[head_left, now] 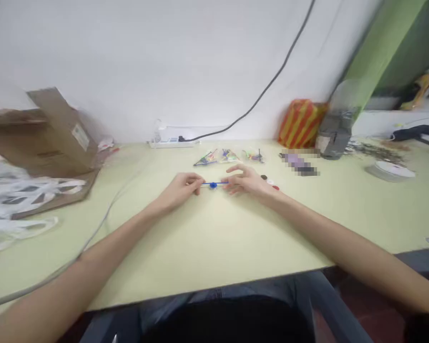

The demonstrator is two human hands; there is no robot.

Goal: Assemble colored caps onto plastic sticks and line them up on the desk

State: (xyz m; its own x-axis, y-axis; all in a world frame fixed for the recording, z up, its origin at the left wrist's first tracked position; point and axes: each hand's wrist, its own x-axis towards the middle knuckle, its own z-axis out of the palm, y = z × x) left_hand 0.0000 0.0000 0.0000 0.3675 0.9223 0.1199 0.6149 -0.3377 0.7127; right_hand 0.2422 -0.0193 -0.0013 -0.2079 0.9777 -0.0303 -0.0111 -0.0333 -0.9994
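Fingers of your left hand, at 9 o'clock, and right hand, at 3 o'clock, pinch the ends of a thin blue rod at the middle of the table; small colourful packets lie at its 12 o'clock

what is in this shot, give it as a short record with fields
left: left hand pinches one end of the thin blue rod
right: right hand holds the rod's other end, fingers loosely spread
rod: level over the table, with a blue knob at its middle
behind hands: small colourful packets, then a white power strip by the wall
far left: cardboard box, white plastic pieces
far right: red-and-yellow striped bag, white tape roll
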